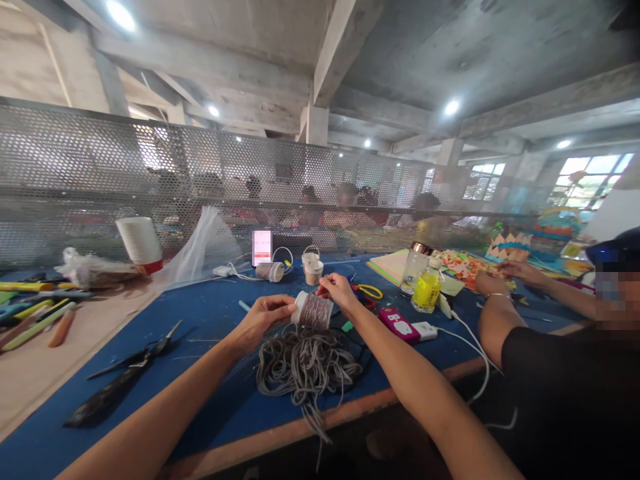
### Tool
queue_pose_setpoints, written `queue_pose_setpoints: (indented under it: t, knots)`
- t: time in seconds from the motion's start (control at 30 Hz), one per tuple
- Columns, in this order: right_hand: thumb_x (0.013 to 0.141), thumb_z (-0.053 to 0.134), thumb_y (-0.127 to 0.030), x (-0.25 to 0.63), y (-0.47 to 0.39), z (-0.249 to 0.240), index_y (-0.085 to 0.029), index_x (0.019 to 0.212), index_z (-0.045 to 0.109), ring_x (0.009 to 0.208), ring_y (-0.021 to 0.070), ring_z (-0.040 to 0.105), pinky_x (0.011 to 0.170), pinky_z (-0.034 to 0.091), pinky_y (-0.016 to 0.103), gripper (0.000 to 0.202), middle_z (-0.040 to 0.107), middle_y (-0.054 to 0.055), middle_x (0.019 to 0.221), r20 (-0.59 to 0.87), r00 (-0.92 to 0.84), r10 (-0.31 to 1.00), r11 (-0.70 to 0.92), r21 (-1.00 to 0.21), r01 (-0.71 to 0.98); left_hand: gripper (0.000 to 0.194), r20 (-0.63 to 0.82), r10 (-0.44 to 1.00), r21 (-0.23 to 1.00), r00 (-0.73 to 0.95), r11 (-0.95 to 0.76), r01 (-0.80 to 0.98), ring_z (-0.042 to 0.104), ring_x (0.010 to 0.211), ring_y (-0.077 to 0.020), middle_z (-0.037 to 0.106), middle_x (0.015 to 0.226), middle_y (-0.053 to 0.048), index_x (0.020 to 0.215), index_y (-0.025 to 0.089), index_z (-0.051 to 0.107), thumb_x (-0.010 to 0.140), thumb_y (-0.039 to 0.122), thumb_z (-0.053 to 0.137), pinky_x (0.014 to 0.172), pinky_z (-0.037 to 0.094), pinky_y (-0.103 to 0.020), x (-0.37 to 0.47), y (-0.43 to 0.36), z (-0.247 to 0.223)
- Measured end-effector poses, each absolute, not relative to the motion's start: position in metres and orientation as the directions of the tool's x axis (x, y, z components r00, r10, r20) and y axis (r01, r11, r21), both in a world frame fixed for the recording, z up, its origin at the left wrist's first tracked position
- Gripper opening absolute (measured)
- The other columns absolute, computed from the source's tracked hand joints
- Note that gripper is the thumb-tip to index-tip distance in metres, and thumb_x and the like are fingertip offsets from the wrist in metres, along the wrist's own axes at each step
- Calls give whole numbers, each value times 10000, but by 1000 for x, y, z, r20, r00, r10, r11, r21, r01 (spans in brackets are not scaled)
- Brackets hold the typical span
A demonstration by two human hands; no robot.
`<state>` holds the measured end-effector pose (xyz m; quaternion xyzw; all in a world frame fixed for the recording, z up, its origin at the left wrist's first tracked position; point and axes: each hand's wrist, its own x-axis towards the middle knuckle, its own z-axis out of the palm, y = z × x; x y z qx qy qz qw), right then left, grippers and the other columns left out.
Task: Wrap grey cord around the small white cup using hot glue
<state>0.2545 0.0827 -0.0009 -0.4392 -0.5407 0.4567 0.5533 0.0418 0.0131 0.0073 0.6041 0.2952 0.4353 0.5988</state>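
Concrete beams [280,60] crossed the ceiling [240,27] over a blue tabletop [200,353]. Above a loose heap of grey cord [305,367], the spool [316,312] was tilted between both hands. The left hand [265,321] gripped its pale end [299,308]; the right hand [343,293] was pinched at its upper right edge, any strand there too fine to make out. It looked light, its core fairly stiff, the winding soft and likely to slip, so the bare end seemed the surest hold.
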Motion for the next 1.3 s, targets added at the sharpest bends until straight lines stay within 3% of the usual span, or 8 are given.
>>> queue_pose_setpoints:
  t: [0.23,0.57,0.83,1.1,1.3]
  knots:
    - [760,633,-302,256,84,-3,-176,735,502,561,131,630,549,491,232,183,623,-18,593,181,-2,983,181,-983,4,200,162,892,981,422,-100,-167,513,557,-75,640,711,-25,836,141,707,733,310,735,530,386,-185,41,12,9]
    - [723,643,-293,257,84,-3,-163,677,538,557,115,587,561,453,221,174,634,0,587,212,19,977,211,-975,72,243,134,912,975,388,-51,-218,597,631,-129,686,760,-58,845,147,725,688,328,765,593,448,-227,42,12,10]
    - [684,650,-321,256,80,-4,-157,642,558,496,99,515,479,387,201,193,623,1,587,214,-10,977,214,-973,86,223,152,906,970,396,-59,-237,585,626,-111,679,738,-44,839,148,726,703,322,757,615,450,-217,40,15,10]
    - [687,623,-389,255,85,-10,-152,733,575,495,108,513,497,407,217,246,583,-24,578,222,-68,973,226,-973,52,294,160,925,970,346,-83,-229,576,609,-126,670,723,-46,858,144,725,666,361,777,575,434,-227,39,18,8]
    - [715,628,-381,256,90,-9,-172,872,615,683,123,570,597,445,210,263,632,2,781,306,-20,952,306,-948,88,367,199,944,972,263,-157,-173,554,594,-124,676,716,-45,917,144,737,655,398,776,555,416,-227,37,20,8]
